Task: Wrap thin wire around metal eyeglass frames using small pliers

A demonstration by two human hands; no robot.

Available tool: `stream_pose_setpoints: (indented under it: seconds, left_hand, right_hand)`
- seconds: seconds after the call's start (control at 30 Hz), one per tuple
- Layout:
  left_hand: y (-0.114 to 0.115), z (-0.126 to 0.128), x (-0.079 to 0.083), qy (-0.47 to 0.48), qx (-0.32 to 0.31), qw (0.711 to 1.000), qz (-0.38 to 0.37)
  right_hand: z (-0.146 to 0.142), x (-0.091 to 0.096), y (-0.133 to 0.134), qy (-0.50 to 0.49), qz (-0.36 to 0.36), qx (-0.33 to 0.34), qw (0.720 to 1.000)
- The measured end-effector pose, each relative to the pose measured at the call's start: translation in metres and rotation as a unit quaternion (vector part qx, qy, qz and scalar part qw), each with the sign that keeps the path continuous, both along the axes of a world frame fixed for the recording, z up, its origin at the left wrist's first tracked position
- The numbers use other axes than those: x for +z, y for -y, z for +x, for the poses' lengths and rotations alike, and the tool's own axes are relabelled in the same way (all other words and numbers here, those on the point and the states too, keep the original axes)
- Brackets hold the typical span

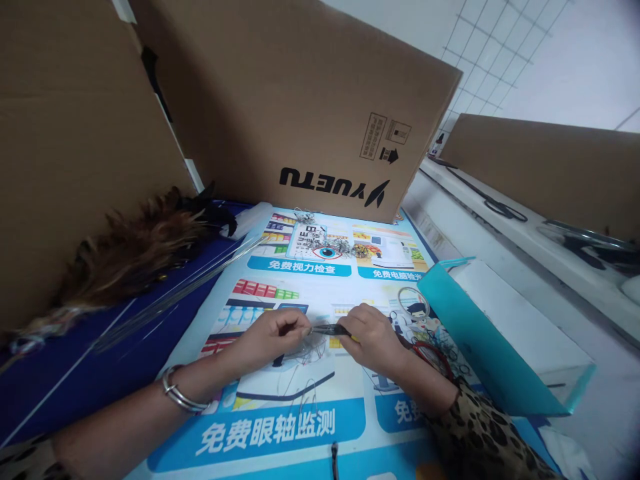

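Observation:
My right hand (373, 337) is closed round a pair of pliers (327, 329), whose narrow metal jaws point left. The tips of the jaws reach the fingers of my left hand (283, 331). That hand is pinched on a small thin piece, which looks like wire but is too small to make out fully. Just below the pliers lie several thin bent wires (313, 350), and more curved wires (309, 399) rest on the printed sheet nearer to me.
A cardboard box (320, 100) stands behind the printed sheet (345, 293). Tangled wire pieces (337, 245) lie toward the back. On the right is a turquoise open box (500, 347), with a red-handled tool (434, 357) beside it. Brown feathers (145, 247) and long thin rods (185, 287) lie left.

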State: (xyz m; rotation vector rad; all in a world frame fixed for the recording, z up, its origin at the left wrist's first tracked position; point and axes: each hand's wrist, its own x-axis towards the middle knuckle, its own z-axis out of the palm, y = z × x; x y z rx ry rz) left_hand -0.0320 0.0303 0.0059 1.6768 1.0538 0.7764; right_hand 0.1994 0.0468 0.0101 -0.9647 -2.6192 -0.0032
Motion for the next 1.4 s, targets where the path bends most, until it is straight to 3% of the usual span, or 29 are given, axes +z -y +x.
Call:
stream_pose_setpoints:
  seconds: [0.47, 0.83, 1.07, 1.2, 1.4]
  left_hand:
    - [0.001, -0.001, -0.009, -0.043, 0.020, 0.994, 0.102]
    - [0.003, 0.001, -0.007, -0.054, 0.026, 0.992, 0.113]
    - [0.003, 0.001, -0.007, -0.017, 0.033, 0.997, 0.062]
    - [0.001, 0.000, -0.004, 0.014, 0.032, 0.999, -0.010]
    - [0.000, -0.001, 0.000, 0.019, 0.005, 0.999, -0.030]
  right_hand:
    - [-0.002, 0.001, 0.003, 0.024, 0.039, -0.009, 0.999]
    - [-0.002, 0.001, 0.005, 0.024, 0.035, -0.012, 0.999]
    - [-0.004, -0.002, 0.004, -0.004, 0.021, -0.013, 1.000]
    - [-0.005, -0.005, 0.003, -0.034, -0.019, -0.023, 0.999]
    - [-0.005, -0.011, 0.003, -0.052, -0.071, -0.025, 0.996]
